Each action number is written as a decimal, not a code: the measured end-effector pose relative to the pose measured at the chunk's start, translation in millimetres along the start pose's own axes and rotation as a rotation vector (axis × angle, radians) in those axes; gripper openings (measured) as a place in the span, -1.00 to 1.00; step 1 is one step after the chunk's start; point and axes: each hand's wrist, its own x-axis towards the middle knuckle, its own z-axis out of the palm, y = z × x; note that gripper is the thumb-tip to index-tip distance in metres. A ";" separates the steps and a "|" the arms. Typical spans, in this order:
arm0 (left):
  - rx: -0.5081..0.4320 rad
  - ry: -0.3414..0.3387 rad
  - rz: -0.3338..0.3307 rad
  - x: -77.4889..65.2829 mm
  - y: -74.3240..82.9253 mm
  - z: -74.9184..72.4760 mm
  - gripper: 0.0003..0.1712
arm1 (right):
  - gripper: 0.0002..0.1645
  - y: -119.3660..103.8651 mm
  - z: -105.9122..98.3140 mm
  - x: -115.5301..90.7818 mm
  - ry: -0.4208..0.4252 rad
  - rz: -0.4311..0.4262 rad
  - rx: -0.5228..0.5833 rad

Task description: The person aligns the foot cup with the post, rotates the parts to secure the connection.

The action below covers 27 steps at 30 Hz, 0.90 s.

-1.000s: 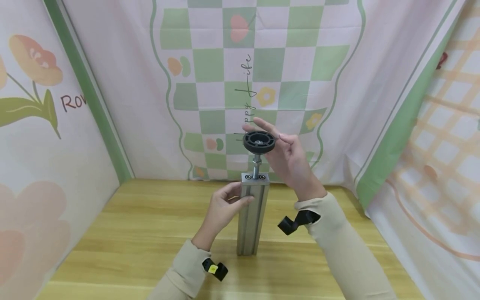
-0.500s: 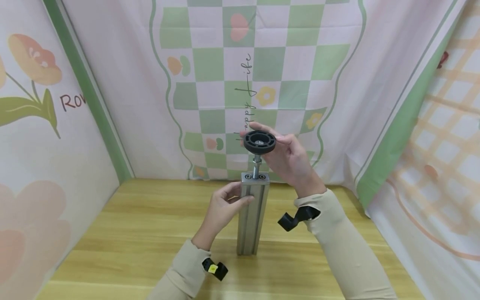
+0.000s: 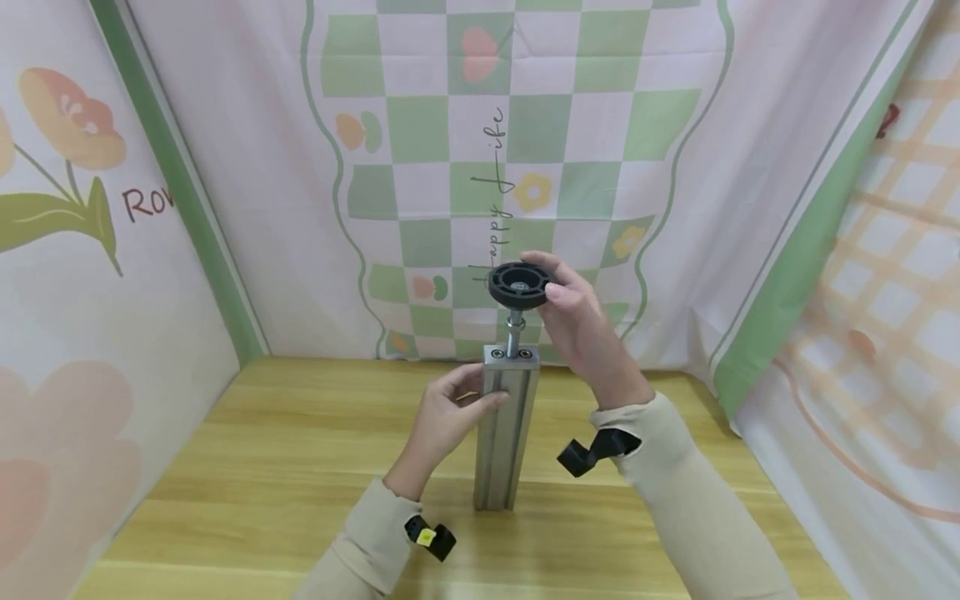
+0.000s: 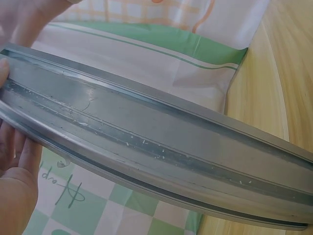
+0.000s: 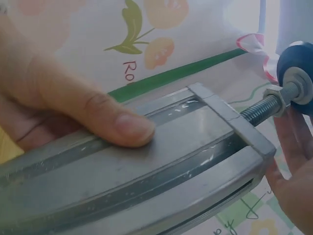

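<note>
An aluminium extrusion (image 3: 501, 442) stands upright on the wooden table. From its metal end cap (image 3: 511, 364) rises a threaded stud (image 5: 259, 108) with a hex nut (image 5: 278, 99), topped by a round black levelling foot (image 3: 517, 301). My left hand (image 3: 448, 415) grips the extrusion just below the cap, its thumb across the near face. At the foot's right rim, my right hand (image 3: 581, 333) pinches with the thumb in front and fingers behind; the foot partly hides those fingers. In the left wrist view, the extrusion's grooved face (image 4: 161, 132) carries small pale specks.
The wooden table (image 3: 300, 467) spreads around the extrusion. Printed curtains enclose it: a green checked cloth (image 3: 420, 129) behind, a flowered cloth (image 3: 67, 275) on the left and an orange-grid cloth (image 3: 885, 292) on the right. Each wrist wears a black camera mount (image 3: 596, 450).
My right hand first reaches its extended fingers round the far side of the foot, then draws them back right and closes thumb and fingers on the rim. My left hand and the extrusion stay put.
</note>
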 end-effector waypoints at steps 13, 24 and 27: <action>-0.017 -0.018 0.015 0.5 -0.5 -0.6 -0.60 | -0.52 -3.4 23.7 -9.6 0.301 -0.233 -0.554; -0.010 -0.010 -0.001 -0.3 -0.9 -0.5 -0.57 | -0.34 -7.1 32.1 -10.2 0.302 -0.244 -0.666; -0.012 -0.003 -0.004 -0.2 -0.8 -0.5 -0.56 | -0.34 -10.5 28.4 -5.4 0.224 -0.144 -0.439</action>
